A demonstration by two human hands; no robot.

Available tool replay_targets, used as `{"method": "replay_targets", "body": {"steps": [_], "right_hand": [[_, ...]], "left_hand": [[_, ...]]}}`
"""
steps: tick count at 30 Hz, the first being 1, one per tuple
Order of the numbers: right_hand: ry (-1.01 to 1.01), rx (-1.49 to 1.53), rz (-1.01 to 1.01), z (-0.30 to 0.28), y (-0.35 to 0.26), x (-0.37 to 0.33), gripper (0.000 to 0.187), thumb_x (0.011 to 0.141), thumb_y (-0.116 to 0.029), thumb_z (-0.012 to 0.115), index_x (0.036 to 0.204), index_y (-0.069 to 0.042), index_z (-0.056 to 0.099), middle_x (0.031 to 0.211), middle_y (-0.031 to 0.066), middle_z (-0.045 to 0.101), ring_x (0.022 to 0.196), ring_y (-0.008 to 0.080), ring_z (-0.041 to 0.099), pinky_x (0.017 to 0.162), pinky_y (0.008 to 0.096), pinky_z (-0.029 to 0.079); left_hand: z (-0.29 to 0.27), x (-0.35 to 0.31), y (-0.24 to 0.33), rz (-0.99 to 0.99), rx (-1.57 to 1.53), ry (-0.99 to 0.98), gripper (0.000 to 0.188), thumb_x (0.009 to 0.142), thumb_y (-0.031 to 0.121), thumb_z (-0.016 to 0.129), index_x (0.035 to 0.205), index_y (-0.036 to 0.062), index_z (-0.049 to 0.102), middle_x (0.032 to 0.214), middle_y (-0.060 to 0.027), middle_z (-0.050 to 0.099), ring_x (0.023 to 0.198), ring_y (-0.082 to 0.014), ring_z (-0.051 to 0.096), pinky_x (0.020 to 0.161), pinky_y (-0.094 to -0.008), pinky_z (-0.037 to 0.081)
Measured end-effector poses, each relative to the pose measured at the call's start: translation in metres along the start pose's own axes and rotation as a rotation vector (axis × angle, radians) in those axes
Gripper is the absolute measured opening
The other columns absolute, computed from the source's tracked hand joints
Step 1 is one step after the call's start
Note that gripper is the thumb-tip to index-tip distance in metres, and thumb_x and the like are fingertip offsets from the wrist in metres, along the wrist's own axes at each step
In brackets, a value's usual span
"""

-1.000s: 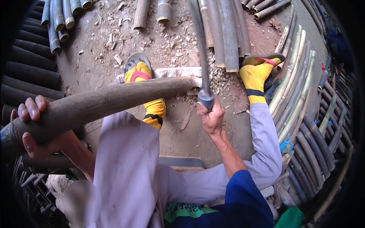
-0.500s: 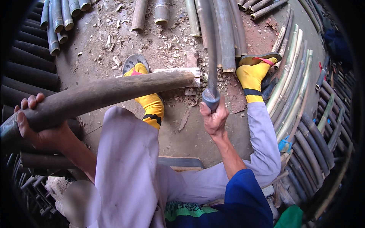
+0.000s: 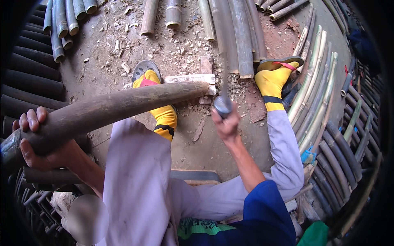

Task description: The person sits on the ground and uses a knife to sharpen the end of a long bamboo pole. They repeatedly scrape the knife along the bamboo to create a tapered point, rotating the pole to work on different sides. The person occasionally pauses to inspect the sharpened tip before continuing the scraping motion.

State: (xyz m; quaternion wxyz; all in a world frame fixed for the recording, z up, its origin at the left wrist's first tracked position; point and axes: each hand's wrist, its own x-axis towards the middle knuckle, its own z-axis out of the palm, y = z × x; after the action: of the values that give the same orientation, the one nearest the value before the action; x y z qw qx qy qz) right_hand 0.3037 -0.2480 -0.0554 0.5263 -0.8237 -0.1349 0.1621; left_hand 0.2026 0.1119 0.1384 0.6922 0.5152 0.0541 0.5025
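My left hand (image 3: 45, 143) is wrapped round the near end of a thick, dark bamboo pole (image 3: 111, 104), thumb below and fingers over it. The pole slants across my raised knee, its pale cut far end beside a whitish wooden block (image 3: 188, 78) on the ground. To the right of that end, my right hand (image 3: 227, 125) grips the round grey handle of a machete (image 3: 224, 86). Its long blade points away from me and is smeared by motion. A gap shows between blade and pole.
Wood chips (image 3: 123, 49) litter the dirt floor. My feet, in yellow socks (image 3: 164, 119) and sandals, stand on either side. Bamboo lengths (image 3: 242, 41) lie ahead, with dark poles (image 3: 37, 80) stacked at left and curved pale poles (image 3: 314, 86) at right.
My right hand has shifted slightly left and the machete's handle has tilted. The pole's far end has dipped a little, and my left hand has moved slightly.
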Motion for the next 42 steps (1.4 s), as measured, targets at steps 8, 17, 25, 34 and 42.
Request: {"method": "replay_targets", "body": {"steps": [8,17,25,34,42], "right_hand": [[-0.072,0.016,0.102,-0.005,-0.012,0.003,0.041,0.088,-0.040,0.060,0.098,-0.001,0.053,0.066,0.0095,0.062,0.061,0.0181,0.064,0.055,0.0312,0.052],[-0.252,-0.105,0.310,-0.013,-0.010,0.010,0.042,0.089,-0.042,0.057,0.095,-0.001,0.052,0.066,0.0116,0.062,0.060,0.0185,0.064,0.053,0.0339,0.051],[-0.207,-0.197,0.251,0.000,0.041,0.002,0.056,0.085,-0.052,0.056,0.102,0.001,0.052,0.071,0.0177,0.063,0.064,0.0334,0.066,0.057,0.0413,0.050],[0.245,0.557,0.331,0.001,-0.003,-0.065,0.040,0.088,-0.043,0.058,0.093,-0.005,0.047,0.060,0.0044,0.052,0.045,0.0133,0.055,0.040,0.0270,0.045],[0.056,0.351,0.186,-0.027,-0.059,0.004,0.026,0.084,-0.022,0.066,0.092,-0.002,0.051,0.063,0.0022,0.056,0.044,0.0111,0.055,0.038,0.0258,0.045]], "left_hand": [[-0.009,0.002,0.004,-0.021,-0.252,-0.100,0.051,0.066,0.021,0.065,0.107,0.0008,0.042,0.088,-0.0083,0.047,0.078,-0.0167,0.051,0.073,-0.0315,0.042],[0.005,0.003,0.002,-0.006,-0.297,-0.272,0.056,0.062,0.021,0.068,0.107,0.0003,0.042,0.086,-0.0078,0.050,0.072,-0.0154,0.056,0.071,-0.0285,0.047],[0.011,-0.001,-0.013,-0.016,-0.333,-0.306,0.056,0.067,0.021,0.064,0.112,-0.0005,0.041,0.091,-0.0095,0.047,0.075,-0.0171,0.052,0.073,-0.0300,0.044],[0.015,-0.002,-0.026,-0.027,-0.398,0.290,0.041,0.076,0.021,0.062,0.107,0.0005,0.045,0.091,-0.0088,0.047,0.085,-0.0195,0.049,0.086,-0.0337,0.043],[0.077,-0.091,-0.090,-0.776,-0.371,0.376,0.026,0.080,0.026,0.067,0.099,0.0113,0.057,0.098,-0.0045,0.060,0.093,-0.0192,0.058,0.078,-0.0373,0.050]]}}
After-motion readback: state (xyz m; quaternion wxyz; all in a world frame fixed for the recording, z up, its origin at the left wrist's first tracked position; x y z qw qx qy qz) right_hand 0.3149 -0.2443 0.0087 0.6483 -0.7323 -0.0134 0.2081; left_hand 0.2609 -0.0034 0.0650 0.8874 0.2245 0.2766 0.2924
